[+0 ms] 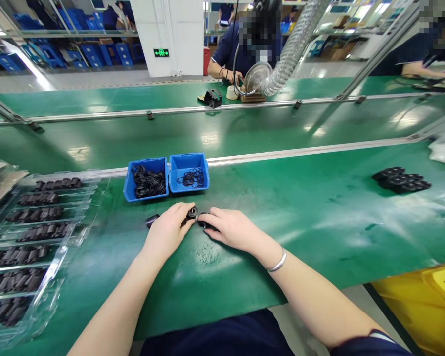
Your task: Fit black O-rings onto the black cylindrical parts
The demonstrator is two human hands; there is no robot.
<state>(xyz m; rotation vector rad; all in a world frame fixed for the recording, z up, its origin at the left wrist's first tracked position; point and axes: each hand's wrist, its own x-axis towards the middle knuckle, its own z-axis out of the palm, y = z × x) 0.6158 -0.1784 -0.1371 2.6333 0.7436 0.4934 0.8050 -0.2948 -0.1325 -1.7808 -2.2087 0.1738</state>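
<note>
Two hands, fingers half-curled: left hand (169, 225) pinched a black ring-ended part (191, 215), ring toward camera; right hand (230, 227) gripped a black piece (203, 223). Long axes mostly hidden, couldn't tell.

Head-worn view, forward and down

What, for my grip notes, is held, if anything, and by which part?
Left hand: a black round-ended part, near that end. Right hand: fingers touch a small black piece; grip unclear.

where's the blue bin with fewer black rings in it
In the head view, that blue bin stands slightly left of centre, immediately right of the fuller bin and beyond the left hand.
</note>
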